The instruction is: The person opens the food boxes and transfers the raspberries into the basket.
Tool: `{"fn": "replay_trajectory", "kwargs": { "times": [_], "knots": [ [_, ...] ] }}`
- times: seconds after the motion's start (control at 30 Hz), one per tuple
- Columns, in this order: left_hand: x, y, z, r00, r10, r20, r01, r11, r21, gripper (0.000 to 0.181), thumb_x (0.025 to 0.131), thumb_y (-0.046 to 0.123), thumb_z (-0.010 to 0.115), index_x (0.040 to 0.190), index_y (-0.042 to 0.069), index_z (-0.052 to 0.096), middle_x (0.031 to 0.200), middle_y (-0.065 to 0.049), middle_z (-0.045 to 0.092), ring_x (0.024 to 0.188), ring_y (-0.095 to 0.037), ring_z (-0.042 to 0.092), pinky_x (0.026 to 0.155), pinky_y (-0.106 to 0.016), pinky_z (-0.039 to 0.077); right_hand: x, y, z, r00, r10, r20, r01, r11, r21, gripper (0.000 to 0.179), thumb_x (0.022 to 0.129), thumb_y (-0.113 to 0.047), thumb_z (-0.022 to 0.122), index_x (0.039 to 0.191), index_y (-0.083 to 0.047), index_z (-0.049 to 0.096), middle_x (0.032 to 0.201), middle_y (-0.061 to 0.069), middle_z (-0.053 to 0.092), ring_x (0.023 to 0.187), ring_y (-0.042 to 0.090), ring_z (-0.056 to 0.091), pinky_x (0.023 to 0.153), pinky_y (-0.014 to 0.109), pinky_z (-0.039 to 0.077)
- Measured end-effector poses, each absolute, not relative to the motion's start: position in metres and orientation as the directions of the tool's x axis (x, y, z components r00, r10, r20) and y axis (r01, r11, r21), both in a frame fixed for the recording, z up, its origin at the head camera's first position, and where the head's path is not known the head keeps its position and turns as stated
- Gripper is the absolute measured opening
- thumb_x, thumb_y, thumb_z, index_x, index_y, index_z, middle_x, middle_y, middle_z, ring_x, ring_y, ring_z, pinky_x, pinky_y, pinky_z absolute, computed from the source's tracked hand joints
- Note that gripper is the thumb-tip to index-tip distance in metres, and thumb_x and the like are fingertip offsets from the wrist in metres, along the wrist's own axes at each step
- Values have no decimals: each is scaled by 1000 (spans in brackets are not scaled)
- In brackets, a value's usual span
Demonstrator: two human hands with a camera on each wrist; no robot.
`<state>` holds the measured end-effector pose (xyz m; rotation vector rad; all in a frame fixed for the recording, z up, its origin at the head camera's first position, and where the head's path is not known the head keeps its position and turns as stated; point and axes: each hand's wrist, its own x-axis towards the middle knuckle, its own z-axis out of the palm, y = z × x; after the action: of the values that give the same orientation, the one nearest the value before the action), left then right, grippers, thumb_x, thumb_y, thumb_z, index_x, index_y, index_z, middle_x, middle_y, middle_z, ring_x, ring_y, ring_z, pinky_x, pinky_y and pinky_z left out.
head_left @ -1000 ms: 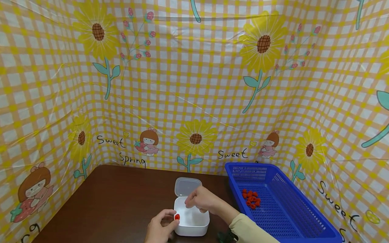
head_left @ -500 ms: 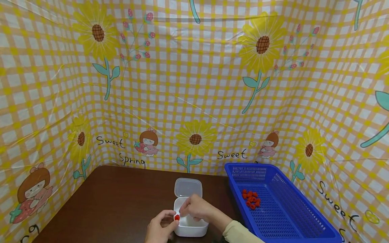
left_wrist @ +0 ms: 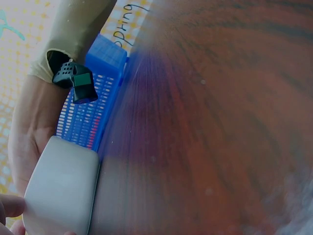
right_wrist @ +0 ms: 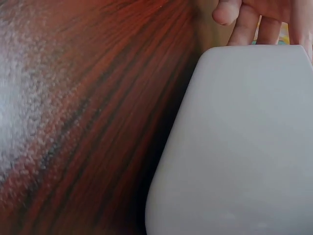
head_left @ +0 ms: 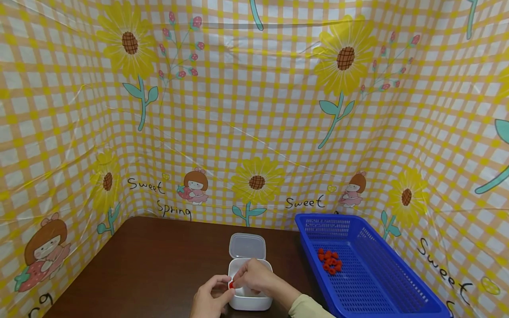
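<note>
In the head view, a white plastic box (head_left: 251, 303) stands on the dark table, its clear lid (head_left: 247, 246) folded back. My left hand (head_left: 208, 298) pinches a small red piece (head_left: 231, 285) between thumb and index finger at the box's left rim. My right hand (head_left: 256, 277) reaches over the box with curled fingers, its fingertips meeting the red piece and partly covering it. The left wrist view has a few left fingers (left_wrist: 11, 208) beside the box wall (left_wrist: 63, 188). In the right wrist view, a hand (right_wrist: 266, 19) shows beyond the box wall (right_wrist: 234, 142).
A blue mesh basket (head_left: 387, 276) stands to the right of the box, with several red pieces (head_left: 330, 261) clustered at its left side. The dark tabletop (head_left: 159, 260) stretches left. A checked, flower-printed cloth (head_left: 254, 110) surrounds the table at the back and sides.
My right hand has moved left and nearer across the box, up to the red piece. My left hand has stayed at the left rim.
</note>
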<state>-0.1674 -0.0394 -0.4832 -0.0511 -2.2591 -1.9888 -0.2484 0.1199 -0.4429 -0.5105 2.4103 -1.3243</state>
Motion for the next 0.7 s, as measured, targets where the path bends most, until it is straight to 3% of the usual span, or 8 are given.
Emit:
{"fn": "replay_trajectory", "kwargs": {
  "times": [0.4, 0.7],
  "knots": [
    [-170, -39, -488, -988, -65, 143, 132, 144, 981, 33, 85, 14, 79, 114, 3, 67, 98, -12, 72, 69, -10, 67, 52, -27, 53, -248, 116, -447, -881, -464, -93, -193, 532, -825, 8, 74, 3, 74, 82, 4, 73, 49, -10, 39, 38, 1, 25, 37, 18, 21],
    [-169, -39, -486, -987, -61, 150, 142, 124, 982, 34, 85, 15, 79, 114, 2, 67, 98, -12, 71, 67, -9, 67, 52, -27, 53, -250, 115, -452, -869, -493, -31, -296, 569, -768, 5, 71, 1, 77, 76, 2, 75, 65, -5, 63, 54, 6, 39, 46, 20, 27]
  ]
}}
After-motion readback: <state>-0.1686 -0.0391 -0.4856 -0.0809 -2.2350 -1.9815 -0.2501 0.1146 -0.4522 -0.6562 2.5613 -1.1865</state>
